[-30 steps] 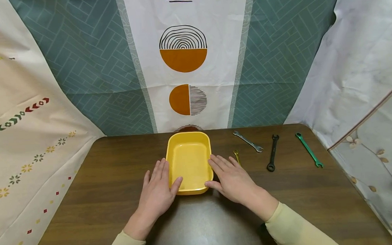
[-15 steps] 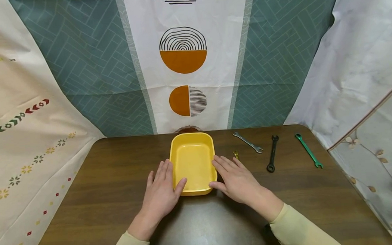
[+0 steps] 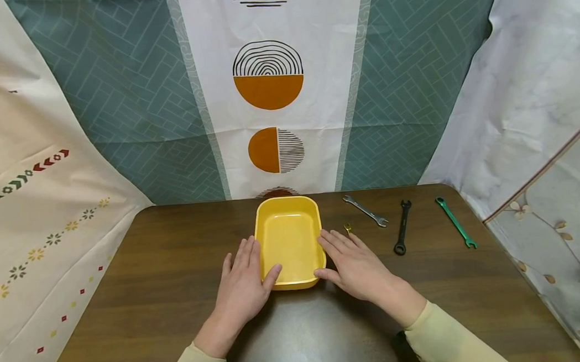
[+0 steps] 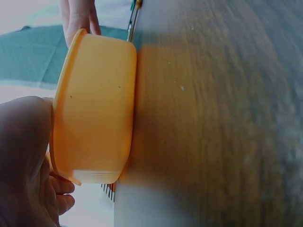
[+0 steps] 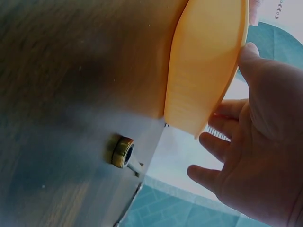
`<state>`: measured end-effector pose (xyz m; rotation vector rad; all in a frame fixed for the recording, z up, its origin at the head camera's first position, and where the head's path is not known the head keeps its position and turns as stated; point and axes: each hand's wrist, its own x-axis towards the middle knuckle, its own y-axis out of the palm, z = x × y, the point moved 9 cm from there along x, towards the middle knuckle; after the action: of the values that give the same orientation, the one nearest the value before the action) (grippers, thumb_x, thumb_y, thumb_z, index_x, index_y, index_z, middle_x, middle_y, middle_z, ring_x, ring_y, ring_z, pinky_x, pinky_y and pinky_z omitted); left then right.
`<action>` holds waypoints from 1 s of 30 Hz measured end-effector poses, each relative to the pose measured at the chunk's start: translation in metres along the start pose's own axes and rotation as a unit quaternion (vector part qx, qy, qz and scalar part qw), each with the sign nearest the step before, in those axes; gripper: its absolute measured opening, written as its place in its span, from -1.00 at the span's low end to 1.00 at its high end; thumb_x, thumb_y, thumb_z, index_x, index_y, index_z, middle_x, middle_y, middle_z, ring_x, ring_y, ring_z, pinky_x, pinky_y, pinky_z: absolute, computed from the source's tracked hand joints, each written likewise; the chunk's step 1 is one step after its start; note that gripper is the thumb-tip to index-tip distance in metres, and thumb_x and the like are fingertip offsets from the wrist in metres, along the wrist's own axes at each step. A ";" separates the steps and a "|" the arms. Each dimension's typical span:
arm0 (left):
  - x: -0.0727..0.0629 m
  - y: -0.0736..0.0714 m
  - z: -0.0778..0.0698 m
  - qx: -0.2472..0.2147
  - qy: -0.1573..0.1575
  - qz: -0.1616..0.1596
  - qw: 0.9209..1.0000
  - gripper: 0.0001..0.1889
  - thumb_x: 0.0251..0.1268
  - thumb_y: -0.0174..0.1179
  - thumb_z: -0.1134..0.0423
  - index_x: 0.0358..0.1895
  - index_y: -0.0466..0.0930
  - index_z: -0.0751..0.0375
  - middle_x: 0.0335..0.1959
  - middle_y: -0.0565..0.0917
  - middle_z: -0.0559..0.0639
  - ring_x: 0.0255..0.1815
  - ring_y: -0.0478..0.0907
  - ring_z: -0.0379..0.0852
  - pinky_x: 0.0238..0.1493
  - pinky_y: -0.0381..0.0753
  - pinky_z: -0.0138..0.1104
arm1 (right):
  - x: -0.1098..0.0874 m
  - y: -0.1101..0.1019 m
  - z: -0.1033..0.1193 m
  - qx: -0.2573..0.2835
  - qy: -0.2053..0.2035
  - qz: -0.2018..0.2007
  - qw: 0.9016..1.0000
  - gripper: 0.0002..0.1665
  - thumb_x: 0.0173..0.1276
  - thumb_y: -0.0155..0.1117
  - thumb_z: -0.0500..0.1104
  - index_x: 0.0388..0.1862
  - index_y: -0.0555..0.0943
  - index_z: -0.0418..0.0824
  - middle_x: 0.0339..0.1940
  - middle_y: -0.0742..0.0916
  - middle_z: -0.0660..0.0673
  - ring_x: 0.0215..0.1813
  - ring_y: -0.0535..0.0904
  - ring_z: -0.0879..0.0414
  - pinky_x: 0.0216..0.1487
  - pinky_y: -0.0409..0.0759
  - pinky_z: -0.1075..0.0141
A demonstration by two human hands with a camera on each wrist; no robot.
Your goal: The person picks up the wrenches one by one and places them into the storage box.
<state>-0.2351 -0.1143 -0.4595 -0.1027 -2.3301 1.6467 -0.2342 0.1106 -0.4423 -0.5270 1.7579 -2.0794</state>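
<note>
A yellow rectangular plastic tub [image 3: 291, 236] stands on the table between both hands. Along its left side lies my left hand [image 3: 244, 286], fingers straight and thumb over the near left corner of the rim. Opposite it, my right hand [image 3: 357, 268] touches the right side with extended fingers, its thumb at the near right corner. The wrist views show the tub's outer walls [image 4: 94, 109] with its base down at the tabletop. A small gold wrench [image 3: 348, 228] lies just beyond the right hand, which hides most of it; its ring end [image 5: 124, 152] shows in the right wrist view.
Right of the tub on the brown wooden table [image 3: 174, 249] lie a silver open-end wrench [image 3: 366, 211], a black wrench [image 3: 402, 228] and a green wrench [image 3: 456, 223]. A patterned cloth [image 3: 165, 100] hangs behind the table's back edge, with more fabric at both sides.
The tub has slid a little to the right, with both hands moving along at its sides. The right hand now covers more of the gold wrench. The other wrenches stay put.
</note>
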 end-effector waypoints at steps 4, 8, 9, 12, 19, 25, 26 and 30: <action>0.001 0.001 -0.002 0.004 0.002 0.001 1.000 -0.04 0.68 0.11 -0.32 0.72 0.20 0.46 0.75 0.24 0.33 0.78 0.12 0.29 0.65 0.12 0.36 | 0.000 0.001 -0.003 0.006 0.006 0.012 1.000 0.02 0.69 0.11 0.42 0.81 0.25 -0.21 0.83 0.26 -0.16 0.80 0.15 -0.17 0.72 0.12 -0.24; 0.001 0.002 -0.004 0.005 0.003 0.003 1.000 -0.03 0.68 0.10 -0.33 0.72 0.19 0.46 0.75 0.24 0.33 0.78 0.11 0.29 0.65 0.12 0.35 | -0.001 0.000 -0.005 0.009 0.003 0.009 1.000 0.02 0.68 0.14 0.41 0.80 0.27 -0.23 0.82 0.27 -0.17 0.80 0.15 -0.19 0.72 0.13 -0.25; 0.002 0.002 -0.004 0.004 0.004 0.003 1.000 -0.03 0.68 0.10 -0.33 0.72 0.20 0.46 0.75 0.24 0.33 0.78 0.11 0.29 0.65 0.12 0.35 | -0.002 -0.001 -0.005 0.010 0.002 0.008 1.000 0.02 0.68 0.14 0.41 0.79 0.27 -0.23 0.82 0.28 -0.17 0.80 0.15 -0.20 0.72 0.13 -0.25; 0.002 0.002 -0.006 0.004 0.007 0.001 1.000 -0.03 0.68 0.10 -0.34 0.71 0.20 0.46 0.74 0.25 0.34 0.77 0.12 0.29 0.65 0.13 0.35 | -0.003 -0.003 -0.006 0.011 -0.002 0.002 1.000 0.02 0.68 0.16 0.39 0.79 0.29 -0.24 0.81 0.29 -0.18 0.80 0.16 -0.20 0.72 0.13 -0.26; 0.003 0.003 -0.008 0.004 0.016 0.001 1.000 -0.03 0.68 0.11 -0.33 0.71 0.22 0.47 0.74 0.25 0.34 0.77 0.12 0.29 0.65 0.14 0.35 | -0.003 -0.004 -0.008 0.014 -0.005 0.000 1.000 0.01 0.68 0.16 0.39 0.78 0.29 -0.25 0.81 0.30 -0.19 0.79 0.17 -0.20 0.71 0.14 -0.26; 0.005 0.005 -0.008 0.002 0.019 0.009 1.000 -0.03 0.67 0.11 -0.34 0.71 0.20 0.45 0.75 0.23 0.33 0.78 0.11 0.28 0.65 0.13 0.35 | -0.004 -0.004 -0.011 0.012 -0.004 -0.001 1.000 0.02 0.67 0.19 0.38 0.79 0.28 -0.25 0.81 0.30 -0.18 0.79 0.17 -0.19 0.71 0.15 -0.26; 0.005 0.005 -0.008 0.003 0.019 0.010 1.000 -0.03 0.67 0.11 -0.34 0.71 0.20 0.45 0.75 0.23 0.33 0.78 0.11 0.28 0.65 0.13 0.35 | -0.004 -0.004 -0.012 0.012 -0.004 -0.002 1.000 0.02 0.67 0.19 0.38 0.79 0.28 -0.25 0.81 0.30 -0.18 0.79 0.17 -0.19 0.71 0.15 -0.25; 0.006 0.006 -0.009 0.006 0.021 0.008 1.000 -0.03 0.67 0.10 -0.35 0.71 0.20 0.45 0.75 0.23 0.32 0.78 0.12 0.27 0.66 0.13 0.34 | -0.004 -0.004 -0.013 0.011 -0.006 -0.003 1.000 0.02 0.68 0.19 0.37 0.79 0.28 -0.25 0.81 0.31 -0.18 0.79 0.18 -0.19 0.71 0.15 -0.24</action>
<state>-0.2393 -0.1026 -0.4611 -0.1528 -2.2950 1.6489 -0.2378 0.1243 -0.4403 -0.5385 1.7274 -2.0924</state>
